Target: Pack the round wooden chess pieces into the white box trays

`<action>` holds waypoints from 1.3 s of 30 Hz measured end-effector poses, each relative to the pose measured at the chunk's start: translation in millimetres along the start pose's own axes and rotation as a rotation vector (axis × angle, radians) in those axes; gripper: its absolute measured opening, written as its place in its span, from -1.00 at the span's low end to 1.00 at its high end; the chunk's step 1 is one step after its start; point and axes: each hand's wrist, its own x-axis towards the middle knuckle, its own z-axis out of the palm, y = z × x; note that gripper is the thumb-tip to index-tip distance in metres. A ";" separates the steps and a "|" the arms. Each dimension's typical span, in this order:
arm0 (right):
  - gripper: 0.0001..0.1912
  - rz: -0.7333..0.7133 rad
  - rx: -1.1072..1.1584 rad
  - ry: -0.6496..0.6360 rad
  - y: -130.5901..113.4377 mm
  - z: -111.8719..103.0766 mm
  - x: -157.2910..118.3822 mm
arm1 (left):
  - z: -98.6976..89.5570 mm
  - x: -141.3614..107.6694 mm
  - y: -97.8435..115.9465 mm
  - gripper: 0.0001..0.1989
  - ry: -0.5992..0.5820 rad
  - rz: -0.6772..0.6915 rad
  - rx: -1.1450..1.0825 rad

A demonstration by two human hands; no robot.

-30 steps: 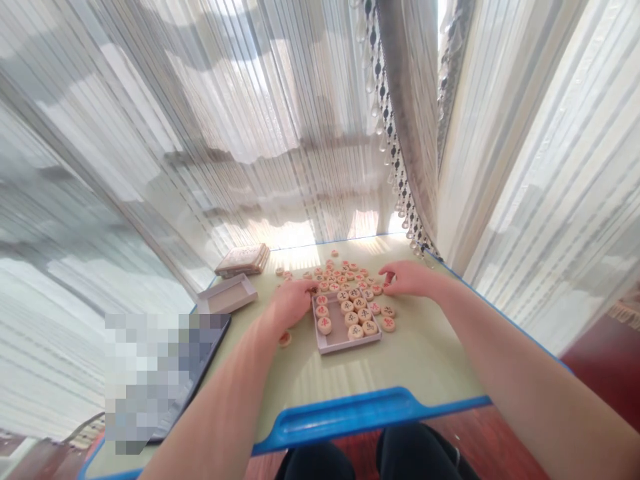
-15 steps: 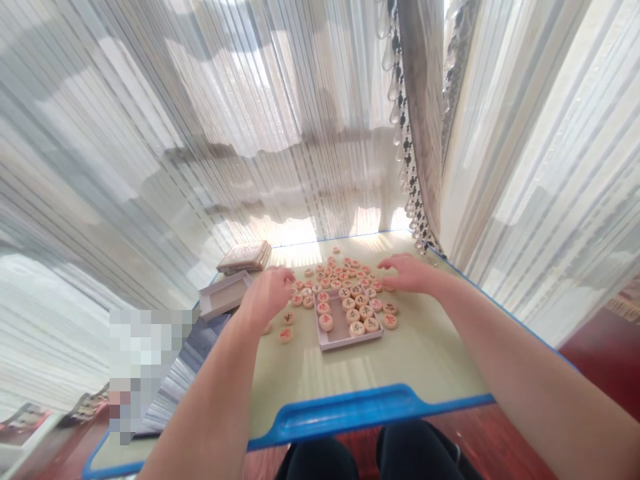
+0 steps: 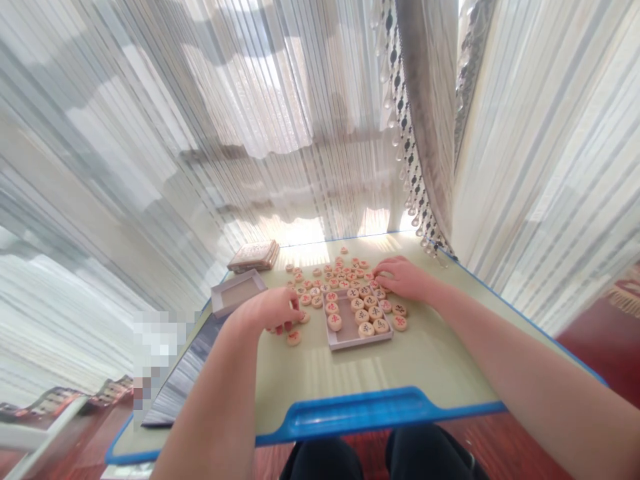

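An open shallow box (image 3: pixel 359 341) lies on the pale green table, with red-marked round pieces down its left side and black-marked ones in two columns on its right. Left of the box, my left hand (image 3: pixel 281 310) has its fingers curled down at a round piece (image 3: pixel 304 317); whether it grips the piece is unclear. My right hand (image 3: pixel 403 277) rests over pieces beyond the box's right corner, fingers bent, their tips partly hidden. Loose pieces (image 3: pixel 341 276) are scattered behind the box. A red-marked piece (image 3: pixel 294 338) lies nearer me, below my left hand.
An empty box lid (image 3: pixel 237 293) sits at the left, with stacked boxes (image 3: pixel 254 256) behind it. A dark flat item (image 3: pixel 183 377) lies at the table's left. The blue rim (image 3: pixel 355 408) runs along the front; curtains (image 3: pixel 300 133) hang behind.
My left hand has come down and nearer to me, onto the pieces left of the box. My right hand has moved slightly left and lowered onto the pieces. The view has shifted a little.
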 end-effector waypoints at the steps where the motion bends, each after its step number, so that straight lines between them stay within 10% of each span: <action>1: -0.59 0.002 0.010 0.019 0.0 1.3 1.3 | 0.4 1.3 0.1 -0.80 0.014 0.008 0.006; 10: -0.47 -0.007 -0.047 -0.072 -9.7 3.9 12.5 | 1.8 7.3 2.5 -0.75 0.182 0.024 0.064; 16: -0.53 0.009 -0.057 -0.020 -7.6 5.8 7.8 | -6.2 1.6 6.8 -0.66 0.684 -0.157 0.174; 28: -0.74 0.160 0.001 0.085 -3.4 7.5 7.3 | 7.2 23.3 15.6 -0.54 0.661 0.284 -0.310; 39: -0.77 0.202 0.342 0.378 -21.2 -0.5 3.5 | 12.5 27.7 20.2 -0.69 0.577 0.421 -0.393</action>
